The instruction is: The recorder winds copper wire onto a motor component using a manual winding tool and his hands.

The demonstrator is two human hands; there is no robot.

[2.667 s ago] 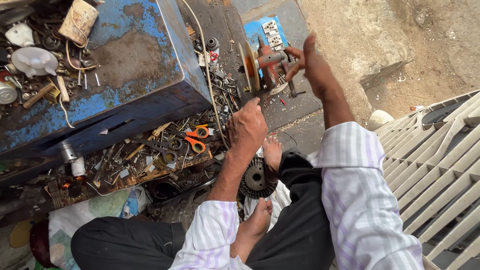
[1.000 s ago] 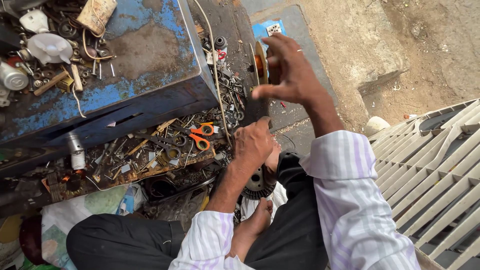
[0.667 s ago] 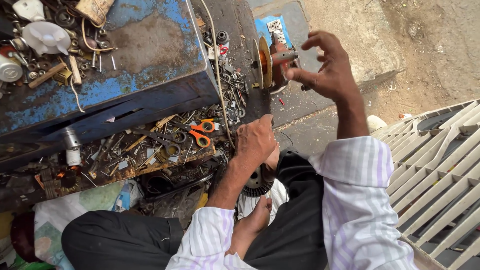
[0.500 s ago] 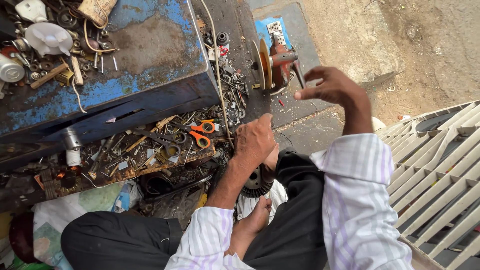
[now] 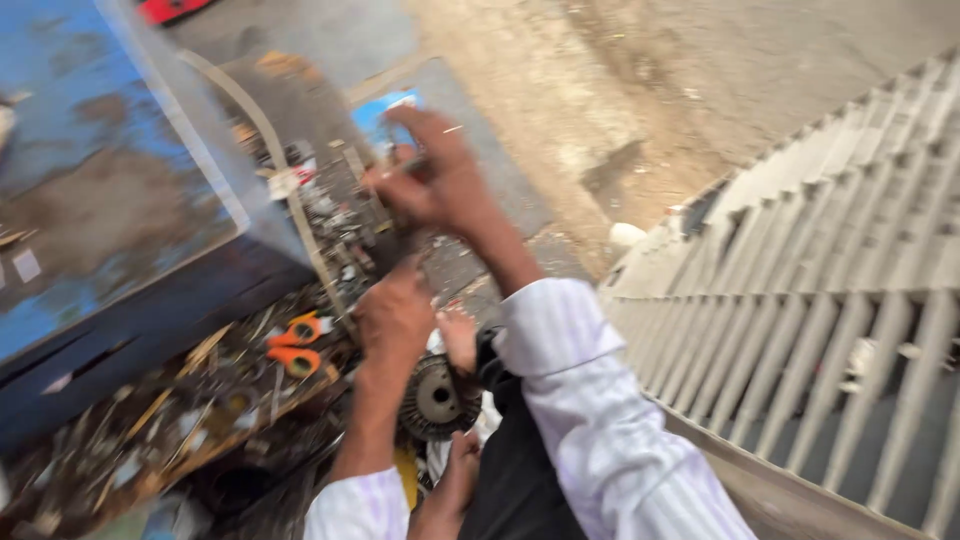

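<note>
Left hand (image 5: 395, 318) closed over dark part, part itself hidden under fist. Right hand (image 5: 430, 180) raised above it, fingers curled; whether anything is held cannot be told, blurred. Toothed disc (image 5: 437, 398) pinned between feet just below left hand, steadied thus. Scissors (image 5: 295, 343) left of disc. Blue box (image 5: 110, 210) beyond, cut off by frame.

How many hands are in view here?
2. The left hand is lower, closed near the scissors. The right hand is raised above it over the scrap parts. Motion blur hides what either holds.
</note>
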